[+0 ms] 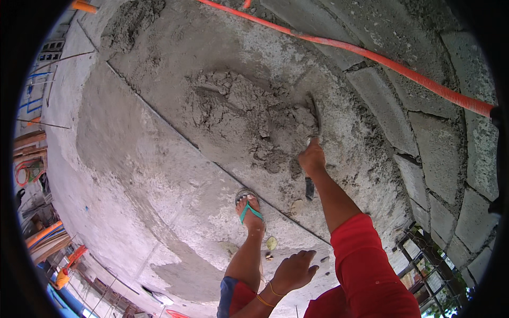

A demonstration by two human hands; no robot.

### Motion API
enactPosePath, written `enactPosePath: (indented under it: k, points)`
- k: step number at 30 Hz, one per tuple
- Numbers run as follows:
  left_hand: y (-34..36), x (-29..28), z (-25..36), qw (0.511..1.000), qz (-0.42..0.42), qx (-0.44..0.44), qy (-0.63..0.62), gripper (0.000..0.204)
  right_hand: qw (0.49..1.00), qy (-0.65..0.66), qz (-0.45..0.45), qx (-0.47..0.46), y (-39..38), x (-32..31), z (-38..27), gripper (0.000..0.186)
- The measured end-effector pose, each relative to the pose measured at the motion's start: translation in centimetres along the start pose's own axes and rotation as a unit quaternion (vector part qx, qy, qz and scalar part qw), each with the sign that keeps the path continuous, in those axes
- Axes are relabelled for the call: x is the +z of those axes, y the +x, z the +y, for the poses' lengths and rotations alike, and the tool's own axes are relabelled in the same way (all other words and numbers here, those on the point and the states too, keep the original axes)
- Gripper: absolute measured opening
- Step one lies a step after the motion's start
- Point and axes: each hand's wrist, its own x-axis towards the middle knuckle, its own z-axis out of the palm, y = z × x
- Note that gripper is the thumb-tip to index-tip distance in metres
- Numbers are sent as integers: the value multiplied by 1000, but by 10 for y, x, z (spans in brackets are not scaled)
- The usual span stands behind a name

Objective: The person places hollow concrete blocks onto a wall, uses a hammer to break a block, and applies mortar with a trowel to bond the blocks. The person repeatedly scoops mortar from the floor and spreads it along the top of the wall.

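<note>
Gripping a trowel (314,114) by its handle, right hand (311,157) with fingers wrapped tight around it, blade edge-on and sunk into the near side of a grey mortar heap (249,114). Lumpy, damp, crumbly, spread in a rough mound on the concrete floor (138,153), directly ahead of the knuckles and touching the blade. Hanging lower, near the bent knee, left hand (294,271) with fingers loosely curled and slightly spread, holding nothing, thin yellow bands at the wrist. Planted just below the heap, a foot in a green-strapped sandal (249,209). Curving along the right, a wall of rough grey blocks (440,153) with coarse joints, and a ribbed orange hose (371,54) running across it. Covering the right upper arm, a red sleeve (366,259).
</note>
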Motion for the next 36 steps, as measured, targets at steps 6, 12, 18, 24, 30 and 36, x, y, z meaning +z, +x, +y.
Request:
enactPosePath:
  k: [6, 12, 18, 24, 30, 36]
  points:
    - [12, -45, 12, 1000, 26, 12, -7, 42, 973, -153, -2, -173, -76, -84, -31, 57]
    - [13, -54, 0, 998, 55, 10, -35, 46, 953, -227, -4, -202, 38, -141, -119, 47]
    - [21, -53, 16, 998, 47, 1, -47, 48, 932, -263, -125, -217, -72, -65, -86, 49]
    - [30, -24, 11, 997, 57, -24, -37, 46, 961, -47, -128, -241, -153, -86, -67, 55]
    - [32, 8, 9, 999, 7, -40, -14, 49, 953, 139, -268, -18, -96, -29, -50, 79]
    - [30, -1, 21, 998, -34, -35, -36, 49, 990, 4, -60, -128, -113, -39, 52, 55]
